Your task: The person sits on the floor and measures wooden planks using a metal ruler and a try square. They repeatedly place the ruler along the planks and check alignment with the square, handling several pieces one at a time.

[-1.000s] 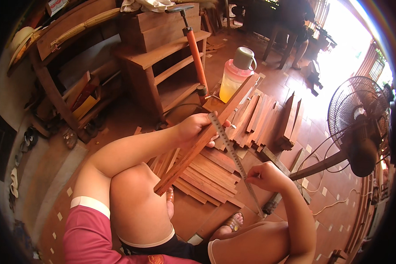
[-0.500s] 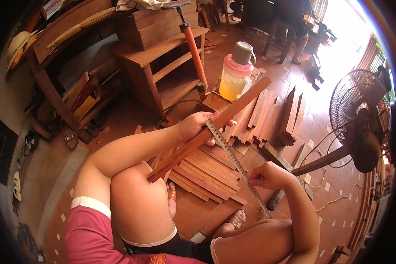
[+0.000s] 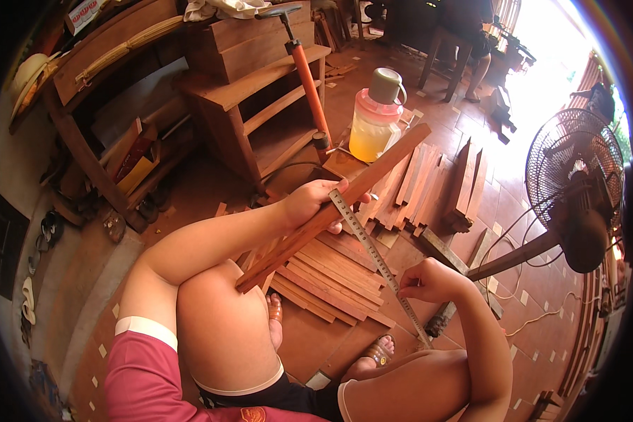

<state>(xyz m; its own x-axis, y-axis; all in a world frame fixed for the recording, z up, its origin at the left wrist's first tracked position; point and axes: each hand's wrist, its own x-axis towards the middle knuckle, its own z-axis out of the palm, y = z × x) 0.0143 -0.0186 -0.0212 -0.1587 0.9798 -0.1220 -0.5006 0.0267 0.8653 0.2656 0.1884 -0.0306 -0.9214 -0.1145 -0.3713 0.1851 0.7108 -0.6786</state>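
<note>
Across the left knee (image 3: 218,295), a wooden bar (image 3: 292,242) slants up and away, the left hand (image 3: 311,202) keeping its grip closed around the middle. At right, the right hand (image 3: 430,281) has a narrow grip, pinching a ruler (image 3: 367,244) whose upper end meets the bar. Below, stacked strips (image 3: 330,281) are partly covered from view. Ahead: a jug (image 3: 369,137) of yellow liquid, an orange pump (image 3: 309,88) before a wooden cabinet (image 3: 221,91). Beyond the right arm, a fan (image 3: 575,169) fills the side

A head-worn fisheye looks down at both hands (image 3: 432,283) from fairly near, its edges perhaps unreadably dark.
</note>
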